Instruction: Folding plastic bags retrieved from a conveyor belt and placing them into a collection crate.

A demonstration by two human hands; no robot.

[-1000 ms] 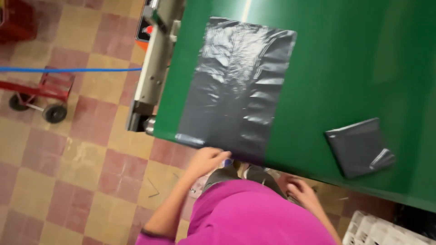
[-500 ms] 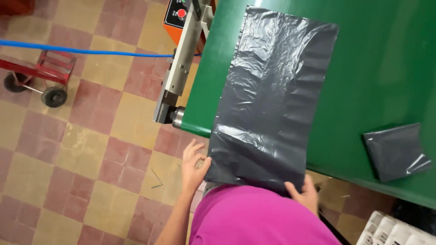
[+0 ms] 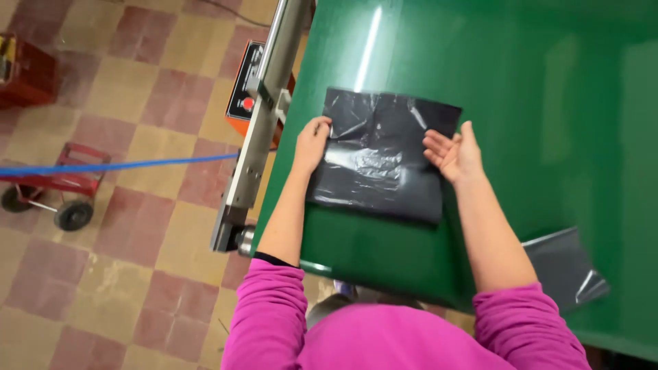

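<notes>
A folded black plastic bag (image 3: 384, 161) lies flat on the green bench (image 3: 548, 103), close to the bench's left edge and a little in from its near edge. It is roughly square, glossy and creased, with glare on its middle. The left hand (image 3: 312, 142) rests on the bag's left border, fingers curled together and pressing down on the upper left corner. The right hand (image 3: 452, 154) stands at the bag's right border, palm turned inward, fingers spread and slightly bent, touching the edge without pinching it.

Two bags can be counted: the second, a grey folded bag (image 3: 565, 264), lies near the bench's near edge, partly hidden behind the right forearm in a pink sleeve (image 3: 528, 329).

Along the bench's left edge runs a metal bar (image 3: 264, 116), with an orange control box (image 3: 247, 89) holding a red button beside it. On the tiled floor stands one red hand truck (image 3: 58, 192), crossed by a blue hose (image 3: 116, 165). A red crate (image 3: 24, 68) is cut off at the upper left.
</notes>
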